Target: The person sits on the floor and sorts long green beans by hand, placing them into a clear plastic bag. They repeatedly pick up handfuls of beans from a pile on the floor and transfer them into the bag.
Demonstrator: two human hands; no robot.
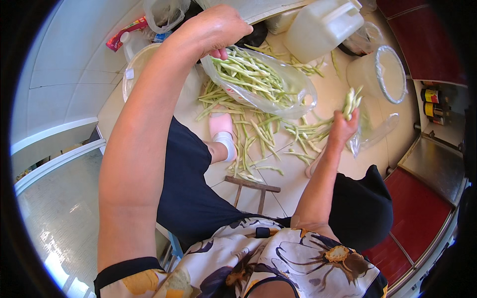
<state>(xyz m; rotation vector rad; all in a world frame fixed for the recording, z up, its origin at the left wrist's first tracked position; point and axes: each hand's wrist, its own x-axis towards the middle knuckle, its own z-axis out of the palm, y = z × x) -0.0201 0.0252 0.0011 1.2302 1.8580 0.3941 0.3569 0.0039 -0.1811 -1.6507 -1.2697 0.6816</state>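
Green beans fill a clear plastic bag (261,80) that lies open on the tiled floor. At the bag's far left edge is my left hand (223,31), bent downward; its fingertips are partly hidden, so its hold on the bag is unclear. My right hand (344,124), to the right of the bag, is closed around a small bunch of green beans (350,101) that sticks up from the fist. Loose green beans (261,130) are scattered on the floor below the bag and between my feet. Another clear plastic bag (380,130) lies just right of my right hand.
A translucent plastic jug (320,29) stands beyond the bag, with a plastic-lined bucket (400,74) at right. Another round bucket (128,83) is partly behind my left arm. A wooden stool part (253,184) is between my legs. Red cabinets (421,208) line the right, a white panel (74,59) the left.
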